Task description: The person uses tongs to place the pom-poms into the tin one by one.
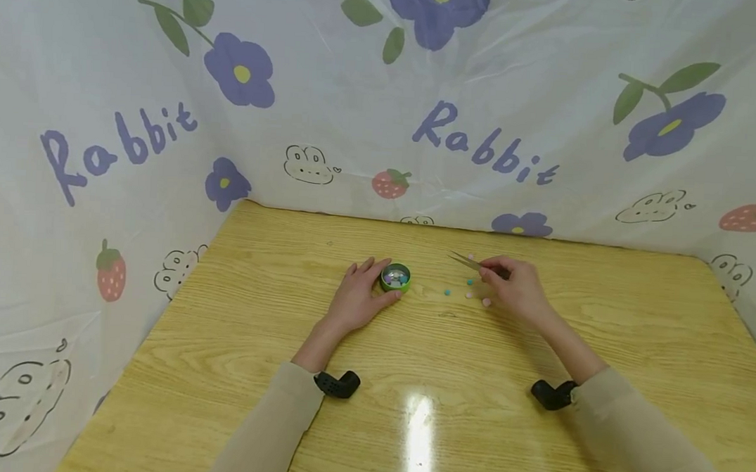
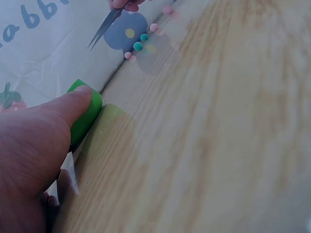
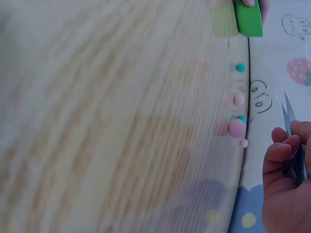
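Note:
A small round green tin (image 1: 396, 277) stands on the table with several small coloured pieces inside. My left hand (image 1: 357, 300) grips it from the left, thumb at its near side and fingers at the far side. In the left wrist view the thumb lies against the green wall (image 2: 87, 114). My right hand (image 1: 516, 288) pinches a pair of metal tweezers (image 1: 464, 260), which point left with their tips slightly apart and nothing between them. Below and around the tweezers lie teal balls (image 1: 447, 292) and pink balls (image 1: 486, 303), small and scattered.
The wooden table (image 1: 436, 358) meets a white patterned cloth (image 1: 358, 108) at the back and left. Black wrist cameras (image 1: 338, 384) sit on both wrists. Light glares off the table's near part.

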A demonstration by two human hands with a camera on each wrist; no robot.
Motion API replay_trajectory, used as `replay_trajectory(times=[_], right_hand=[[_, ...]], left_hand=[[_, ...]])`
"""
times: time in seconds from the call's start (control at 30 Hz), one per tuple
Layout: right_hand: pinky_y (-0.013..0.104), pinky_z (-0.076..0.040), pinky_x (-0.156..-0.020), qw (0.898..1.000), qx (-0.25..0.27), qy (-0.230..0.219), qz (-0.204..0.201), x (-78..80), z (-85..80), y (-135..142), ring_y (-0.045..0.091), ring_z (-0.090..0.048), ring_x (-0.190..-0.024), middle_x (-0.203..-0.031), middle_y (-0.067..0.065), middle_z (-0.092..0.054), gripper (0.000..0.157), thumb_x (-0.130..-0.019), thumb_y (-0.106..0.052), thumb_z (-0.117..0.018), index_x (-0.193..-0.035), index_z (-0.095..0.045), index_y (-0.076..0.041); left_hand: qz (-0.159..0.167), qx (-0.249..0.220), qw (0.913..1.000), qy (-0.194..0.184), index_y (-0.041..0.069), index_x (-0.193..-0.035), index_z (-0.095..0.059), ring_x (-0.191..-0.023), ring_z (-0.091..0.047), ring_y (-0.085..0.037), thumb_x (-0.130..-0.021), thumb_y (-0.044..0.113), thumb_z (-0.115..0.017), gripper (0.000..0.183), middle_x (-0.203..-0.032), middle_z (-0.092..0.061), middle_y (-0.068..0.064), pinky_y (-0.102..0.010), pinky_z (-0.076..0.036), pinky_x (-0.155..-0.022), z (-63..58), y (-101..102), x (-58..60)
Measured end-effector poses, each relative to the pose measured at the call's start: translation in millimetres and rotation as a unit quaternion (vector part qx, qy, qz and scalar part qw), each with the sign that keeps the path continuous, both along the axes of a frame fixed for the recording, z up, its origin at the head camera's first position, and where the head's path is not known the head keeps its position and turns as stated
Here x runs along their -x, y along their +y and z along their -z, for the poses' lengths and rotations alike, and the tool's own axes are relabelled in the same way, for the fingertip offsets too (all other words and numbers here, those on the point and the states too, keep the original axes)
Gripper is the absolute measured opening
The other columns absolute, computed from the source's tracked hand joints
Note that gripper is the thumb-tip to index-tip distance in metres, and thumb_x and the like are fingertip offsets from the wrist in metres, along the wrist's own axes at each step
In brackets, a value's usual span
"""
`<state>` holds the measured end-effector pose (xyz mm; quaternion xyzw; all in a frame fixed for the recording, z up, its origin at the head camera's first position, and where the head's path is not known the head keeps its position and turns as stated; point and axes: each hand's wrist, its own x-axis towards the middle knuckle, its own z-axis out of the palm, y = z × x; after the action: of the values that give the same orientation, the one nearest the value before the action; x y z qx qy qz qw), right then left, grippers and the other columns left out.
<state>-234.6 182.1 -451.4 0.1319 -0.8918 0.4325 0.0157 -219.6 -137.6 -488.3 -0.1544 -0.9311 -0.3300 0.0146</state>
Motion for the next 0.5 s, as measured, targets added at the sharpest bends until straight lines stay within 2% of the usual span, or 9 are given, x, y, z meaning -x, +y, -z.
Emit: replay_trajectory(times=[0.23,0.5], right_hand=[[0.021,-0.051,-0.063,1.000,-0.002,0.015,0.019,5.6,4.1,12,0.033,-0.069,-0.088,-0.098,0.019,-0.074,0.027,-0.104,-0.013,-0.062,-0.121,-0.070,0.007],[0.020,-0.050,-0.062,0.999,-0.013,0.022,0.042,12.6,15.5,21,0.027,-0.066,-0.085,-0.101,0.021,-0.072,0.027,-0.103,-0.014,-0.064,-0.118,-0.071,0.007]], left_hand=[[0.002,-0.001,1.0000,-0.003,0.011,-0.156,-0.045,-0.150,-0.032,-0.035,-0.096,0.043,-0.072,0.073,-0.155,-0.046,-0.019,-0.049,-0.013,-0.125,0.6,0,0.1],[0.001,-0.005,1.0000,0.001,0.010,-0.155,-0.046,-0.150,-0.032,-0.036,-0.096,0.041,-0.073,0.072,-0.154,-0.048,-0.019,-0.049,-0.012,-0.125,1.0,0,0.1]])
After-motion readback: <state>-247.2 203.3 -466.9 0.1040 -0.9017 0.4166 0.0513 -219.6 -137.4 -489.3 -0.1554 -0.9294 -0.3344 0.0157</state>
